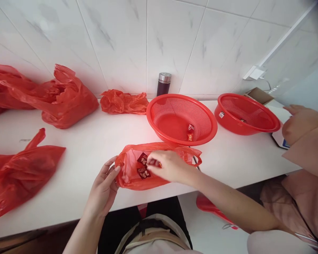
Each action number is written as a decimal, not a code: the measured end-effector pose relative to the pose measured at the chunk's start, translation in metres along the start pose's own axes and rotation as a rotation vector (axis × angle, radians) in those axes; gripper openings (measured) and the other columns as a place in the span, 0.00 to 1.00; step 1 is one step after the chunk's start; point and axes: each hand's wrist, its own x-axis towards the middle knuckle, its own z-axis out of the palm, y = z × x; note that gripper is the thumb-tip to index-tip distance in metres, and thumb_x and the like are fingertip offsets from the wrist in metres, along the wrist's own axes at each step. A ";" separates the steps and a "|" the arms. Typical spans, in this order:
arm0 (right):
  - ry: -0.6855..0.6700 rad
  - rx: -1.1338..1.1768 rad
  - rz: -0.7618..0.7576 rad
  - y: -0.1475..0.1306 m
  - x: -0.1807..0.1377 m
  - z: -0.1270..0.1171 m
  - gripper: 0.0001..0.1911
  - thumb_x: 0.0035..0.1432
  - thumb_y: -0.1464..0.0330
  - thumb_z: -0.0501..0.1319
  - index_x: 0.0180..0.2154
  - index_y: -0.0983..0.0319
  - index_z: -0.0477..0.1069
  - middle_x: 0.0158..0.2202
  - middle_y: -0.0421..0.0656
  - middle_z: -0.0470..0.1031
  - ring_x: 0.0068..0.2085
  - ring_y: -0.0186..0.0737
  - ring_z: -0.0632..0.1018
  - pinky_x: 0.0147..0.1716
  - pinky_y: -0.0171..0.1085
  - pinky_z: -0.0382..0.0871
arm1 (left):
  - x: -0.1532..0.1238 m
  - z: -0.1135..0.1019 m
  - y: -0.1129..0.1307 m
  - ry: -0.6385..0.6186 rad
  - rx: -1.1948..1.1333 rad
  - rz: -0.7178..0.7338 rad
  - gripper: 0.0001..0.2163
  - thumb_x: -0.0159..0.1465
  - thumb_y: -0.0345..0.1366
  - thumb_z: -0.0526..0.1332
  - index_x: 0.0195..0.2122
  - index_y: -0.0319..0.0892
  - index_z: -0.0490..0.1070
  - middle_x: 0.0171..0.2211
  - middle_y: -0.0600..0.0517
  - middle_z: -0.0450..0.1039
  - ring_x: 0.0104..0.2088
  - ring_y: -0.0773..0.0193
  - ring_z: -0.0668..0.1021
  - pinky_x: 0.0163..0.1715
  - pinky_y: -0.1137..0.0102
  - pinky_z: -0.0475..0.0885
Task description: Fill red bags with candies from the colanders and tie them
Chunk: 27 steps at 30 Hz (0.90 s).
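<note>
A small red plastic bag [132, 178] lies open on the white counter [95, 141] right in front of me. My left hand [104, 187] grips the bag's left edge with its fingertips. My right hand [169, 165] reaches into the bag's mouth, thumb and fingers pinched on a small dark red packet [152, 162]. Two more such packets [143, 165] show through the plastic. Just behind the bag stands a red perforated basin [181, 118] with a couple of small packets [190, 133] in its bottom.
A second red basin [246, 113] sits at the right, beside a scale [279, 139]. A co-worker's hand [299, 121] and tan sleeve reach in from the right edge. Several crumpled red bags [66, 98] lie left and back. A dark flask [163, 84] stands by the tiled wall.
</note>
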 end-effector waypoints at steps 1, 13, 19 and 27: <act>-0.032 -0.064 0.000 -0.001 0.001 0.012 0.11 0.58 0.64 0.63 0.42 0.60 0.71 0.39 0.42 0.77 0.38 0.39 0.77 0.35 0.36 0.68 | 0.000 0.001 0.000 0.005 -0.003 0.004 0.17 0.57 0.36 0.69 0.48 0.48 0.72 0.37 0.52 0.76 0.28 0.71 0.74 0.25 0.77 0.72; -0.045 -0.288 -0.045 0.025 0.005 0.051 0.18 0.56 0.59 0.65 0.48 0.58 0.72 0.47 0.46 0.72 0.44 0.45 0.75 0.34 0.38 0.66 | -0.002 -0.007 0.000 0.054 -0.007 0.010 0.19 0.55 0.36 0.70 0.48 0.48 0.72 0.35 0.54 0.76 0.29 0.70 0.75 0.27 0.77 0.73; -0.049 -0.195 -0.011 0.022 0.008 0.045 0.13 0.60 0.62 0.61 0.45 0.59 0.75 0.46 0.48 0.73 0.44 0.45 0.75 0.37 0.39 0.67 | -0.002 -0.004 0.001 0.074 -0.031 0.000 0.21 0.53 0.36 0.71 0.48 0.48 0.73 0.36 0.53 0.76 0.33 0.68 0.77 0.31 0.76 0.75; -0.224 0.690 0.250 0.026 0.008 0.006 0.15 0.66 0.59 0.54 0.40 0.61 0.72 0.37 0.44 0.78 0.36 0.39 0.80 0.31 0.35 0.73 | -0.003 -0.010 0.001 0.073 -0.017 0.007 0.20 0.54 0.36 0.71 0.48 0.48 0.72 0.37 0.53 0.76 0.33 0.68 0.77 0.29 0.76 0.75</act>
